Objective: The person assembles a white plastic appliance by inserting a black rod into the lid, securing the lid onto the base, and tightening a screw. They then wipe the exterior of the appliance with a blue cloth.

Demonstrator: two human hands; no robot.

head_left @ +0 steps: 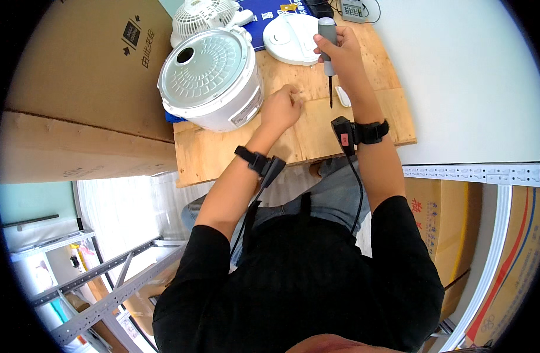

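My right hand [339, 50] grips a screwdriver [327, 35] by its thick grey handle, and the dark shaft points down over the wooden table [276, 129]. My left hand [283, 109] rests on the tabletop with its fingers curled together; whatever it may hold is hidden. Just left of it stands a white rice cooker [223, 115], its top covered by a ribbed, silvery disc [208, 70] with a dark round hole. A round white cover [287, 41] lies behind my hands. Beside the screwdriver's tip is a small white strip [343, 96].
A white fan-like appliance with a slotted grille [202, 17] sits behind the cooker. A blue printed sheet [264, 15] and a grey keypad device [353, 10] are at the back. Large cardboard boxes [87, 88] rise at left; a white wall [458, 76] borders the right.
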